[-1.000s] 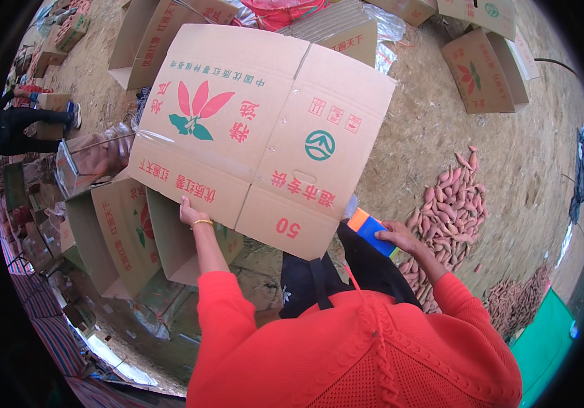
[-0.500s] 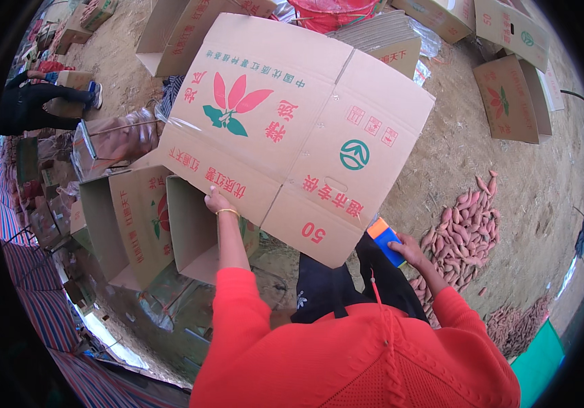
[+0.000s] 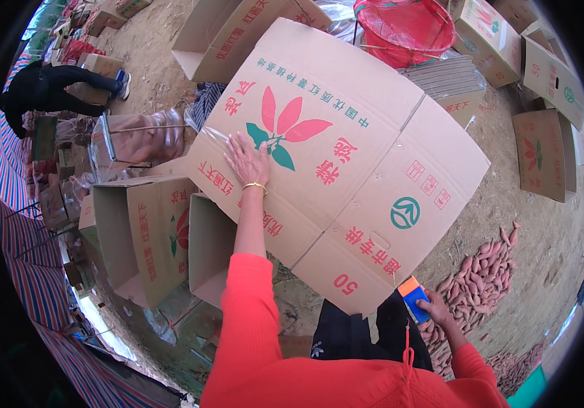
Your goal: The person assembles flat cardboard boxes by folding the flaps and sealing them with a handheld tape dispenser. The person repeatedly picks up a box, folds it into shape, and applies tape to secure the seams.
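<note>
A large folded-flat cardboard carton [image 3: 366,156] with red and green print spreads in front of me. My left hand [image 3: 247,162] lies on its left part, palm down with the fingers apart, below the printed red leaves. A glossy clear strip, apparently tape, shows at the carton's left edge. Beside the carton's near right corner, my right hand [image 3: 436,307] grips a blue and orange tape dispenser [image 3: 414,300]. The fingers wrap round its blue side, and its orange end is close to the cardboard. Whatever supports the carton from below is hidden.
Opened cartons [image 3: 145,238] stand to the left. A sweet potato pile [image 3: 479,279] lies on the ground at right. Further off are a red basket [image 3: 404,30], stacked flat cardboard [image 3: 445,78] and more cartons [image 3: 543,153]. Another person [image 3: 47,88] bends over at the far left.
My left hand has gone from gripping the carton's near left edge to lying flat on its face. The view has shifted, and the right hand still holds the dispenser by the near corner.
</note>
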A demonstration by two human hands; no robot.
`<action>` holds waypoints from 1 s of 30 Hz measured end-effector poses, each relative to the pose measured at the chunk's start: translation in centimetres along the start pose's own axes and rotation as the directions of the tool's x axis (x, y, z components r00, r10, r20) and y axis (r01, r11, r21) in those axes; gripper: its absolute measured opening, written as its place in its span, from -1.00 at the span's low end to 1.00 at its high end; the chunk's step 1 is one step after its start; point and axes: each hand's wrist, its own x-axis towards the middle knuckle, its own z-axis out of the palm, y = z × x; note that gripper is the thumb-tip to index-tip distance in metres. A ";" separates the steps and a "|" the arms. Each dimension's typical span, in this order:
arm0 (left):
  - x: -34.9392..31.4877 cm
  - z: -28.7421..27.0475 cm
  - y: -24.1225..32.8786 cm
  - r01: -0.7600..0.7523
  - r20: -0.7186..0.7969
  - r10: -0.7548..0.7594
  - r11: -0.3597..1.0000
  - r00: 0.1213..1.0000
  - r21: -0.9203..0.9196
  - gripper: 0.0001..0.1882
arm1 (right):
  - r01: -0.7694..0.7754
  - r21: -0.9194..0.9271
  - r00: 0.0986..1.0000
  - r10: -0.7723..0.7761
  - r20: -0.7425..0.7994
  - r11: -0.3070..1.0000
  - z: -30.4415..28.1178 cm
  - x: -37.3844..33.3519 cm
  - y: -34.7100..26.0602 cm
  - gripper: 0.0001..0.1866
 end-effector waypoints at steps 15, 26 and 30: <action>-0.6 1.2 -1.2 -0.019 -0.037 0.022 0.998 0.999 0.063 -0.27 | -0.162 -0.069 0.982 0.168 0.087 0.984 -0.3 0.7 -4.2 -0.42; -9.9 -1.5 4.2 -0.345 0.010 0.344 0.938 0.939 0.033 -0.31 | 0.153 -0.201 0.982 -0.127 0.137 0.968 -0.6 4.6 -0.1 -0.24; -10.0 -1.9 3.9 -0.360 0.059 0.358 0.933 0.932 0.013 -0.31 | 0.210 -0.155 0.971 -0.187 0.150 0.965 -0.4 4.8 1.4 -0.23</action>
